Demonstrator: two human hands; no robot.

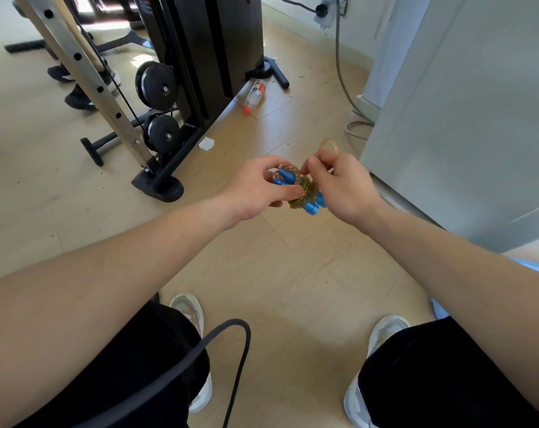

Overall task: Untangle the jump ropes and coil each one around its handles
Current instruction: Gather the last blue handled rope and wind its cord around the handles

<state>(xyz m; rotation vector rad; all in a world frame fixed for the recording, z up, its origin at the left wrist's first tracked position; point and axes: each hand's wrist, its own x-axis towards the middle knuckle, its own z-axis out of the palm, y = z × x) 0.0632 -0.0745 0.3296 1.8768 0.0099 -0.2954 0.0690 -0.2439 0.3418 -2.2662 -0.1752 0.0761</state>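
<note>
A jump rope with two blue handles [313, 205] and a clear glittery cord [305, 193] is held in the air above the floor. The cord is wound in several turns round the paired handles. My left hand [259, 189] grips the handle bundle from the left, thumb across it. My right hand [342, 183] pinches the loose end of the cord, which arcs as a small loop [330, 145] above my fingers. A dark rope or band [231, 344] curves over my left thigh at the bottom of the head view.
A black weight machine [200, 57] with pulleys stands at the back left, its base foot [160, 186] near my left hand. A plastic bottle [255, 93] lies on the wooden floor. A grey cabinet [465, 118] stands at the right, with a cable [342, 72] beside it.
</note>
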